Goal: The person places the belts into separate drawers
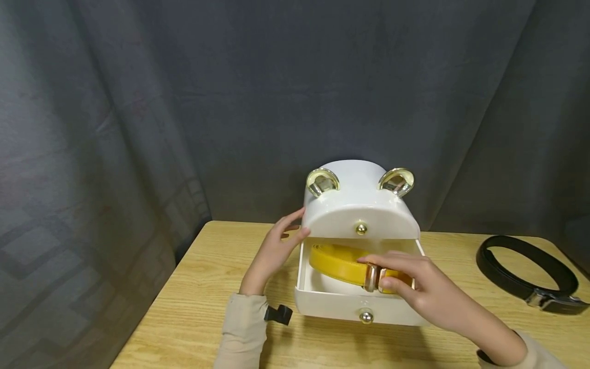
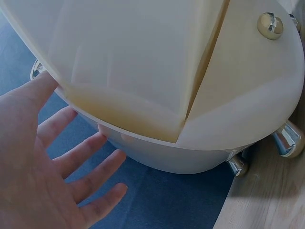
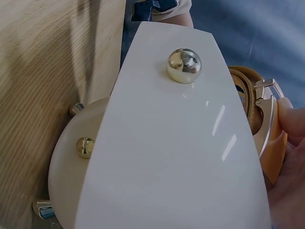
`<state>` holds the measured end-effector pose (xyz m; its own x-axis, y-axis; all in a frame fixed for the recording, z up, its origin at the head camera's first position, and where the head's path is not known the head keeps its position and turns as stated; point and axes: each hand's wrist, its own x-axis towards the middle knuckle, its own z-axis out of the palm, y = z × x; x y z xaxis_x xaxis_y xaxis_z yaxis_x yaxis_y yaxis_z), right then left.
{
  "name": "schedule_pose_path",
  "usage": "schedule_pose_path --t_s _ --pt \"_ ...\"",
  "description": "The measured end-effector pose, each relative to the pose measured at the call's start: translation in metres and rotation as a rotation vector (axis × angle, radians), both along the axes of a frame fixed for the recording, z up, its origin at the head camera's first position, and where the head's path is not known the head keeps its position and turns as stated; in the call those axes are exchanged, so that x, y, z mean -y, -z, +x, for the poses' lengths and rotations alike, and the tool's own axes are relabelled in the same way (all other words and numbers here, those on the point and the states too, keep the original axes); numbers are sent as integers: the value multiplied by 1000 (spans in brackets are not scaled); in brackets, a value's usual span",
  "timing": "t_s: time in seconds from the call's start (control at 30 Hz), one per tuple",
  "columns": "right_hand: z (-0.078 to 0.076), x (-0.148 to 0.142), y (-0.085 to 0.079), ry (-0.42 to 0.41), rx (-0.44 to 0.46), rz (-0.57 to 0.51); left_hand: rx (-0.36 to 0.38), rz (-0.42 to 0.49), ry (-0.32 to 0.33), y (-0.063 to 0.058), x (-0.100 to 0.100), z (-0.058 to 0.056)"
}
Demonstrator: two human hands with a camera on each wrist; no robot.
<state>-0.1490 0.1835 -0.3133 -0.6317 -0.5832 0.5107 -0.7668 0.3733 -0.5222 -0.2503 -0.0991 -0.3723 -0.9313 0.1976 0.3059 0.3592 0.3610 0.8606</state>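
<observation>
Black belt (image 1: 499,275) lying 3 o'clock; yellow belt (image 1: 338,268) running 9-to-3 behind drawer front (image 1: 329,306); right hand (image 1: 428,289) pinching it; left hand (image 1: 276,251) splaying fingers.

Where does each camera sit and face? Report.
Head: worn there, looks forward and down at the drawer box; left hand, right hand, sleeves show.
Left wrist: worn there, faces the box; left hand shows.
Right wrist: worn there, faces the drawer front; right hand, sleeve partly show.
Head and right wrist share the yellow belt.
</observation>
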Motion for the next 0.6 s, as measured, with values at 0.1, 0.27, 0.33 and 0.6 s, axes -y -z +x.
schedule_pose_path --t_s 0.1,0.27,0.33,0.6 --pt "-4 0 3 -24 -29 0 -4 -12 -5 0 0 -1" --pt "-10 -1 7 -75 -64 -4 -7 -10 1 0 0 -1" --pt "-12 -1 8 -71 -61 8 -11 -8 6 0 0 -1" --pt "-18 -3 8 -102 46 46 -22 -10 5 -2 -1 -1"
